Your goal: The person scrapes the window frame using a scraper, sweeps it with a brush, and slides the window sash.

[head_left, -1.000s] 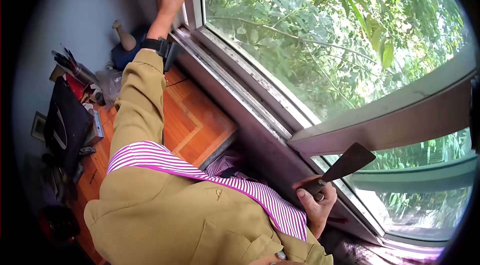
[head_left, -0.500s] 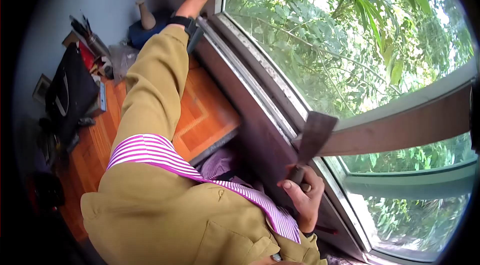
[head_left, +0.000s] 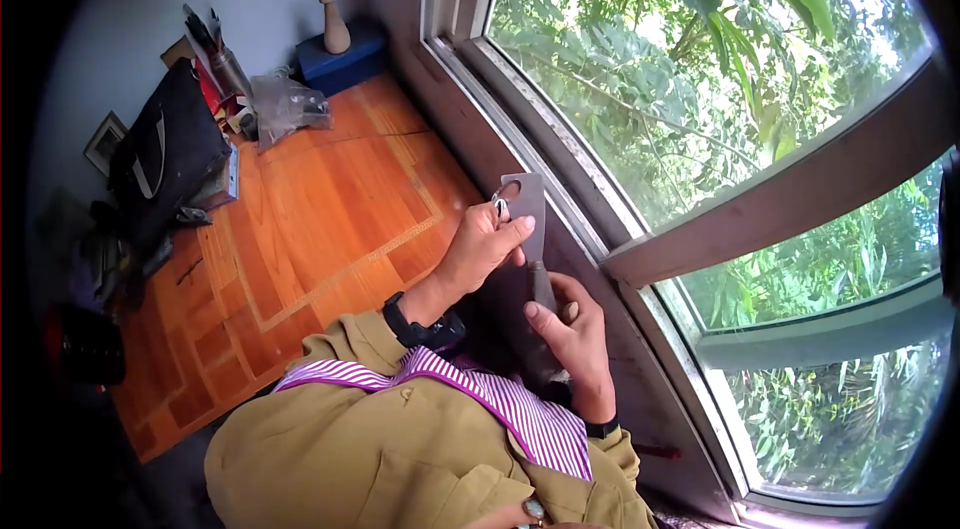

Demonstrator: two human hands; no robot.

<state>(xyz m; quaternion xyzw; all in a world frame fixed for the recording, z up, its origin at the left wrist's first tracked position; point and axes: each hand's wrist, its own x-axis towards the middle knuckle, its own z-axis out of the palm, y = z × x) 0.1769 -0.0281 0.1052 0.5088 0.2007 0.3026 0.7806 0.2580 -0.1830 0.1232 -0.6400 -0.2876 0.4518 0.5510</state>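
A putty knife with a flat grey blade and a dark handle is held upright in front of my body. My right hand wraps round its handle, the thumb lying along the side. My left hand pinches the blade, with the thumb flat on its near face and other fingers partly hidden behind. Close to the blade's upper corner is a small ring-like shape that I cannot make out. Beside both hands runs the sliding window frame.
A wooden parquet-patterned table lies to the left. On it are a black bag, a pen holder, a plastic bag, and a blue box bearing a wooden peg-like object. A brown bar crosses the window.
My left hand has come down from the upper window frame to the putty knife's blade. My right hand has shifted slightly left and up with the knife, now away from the brown bar.
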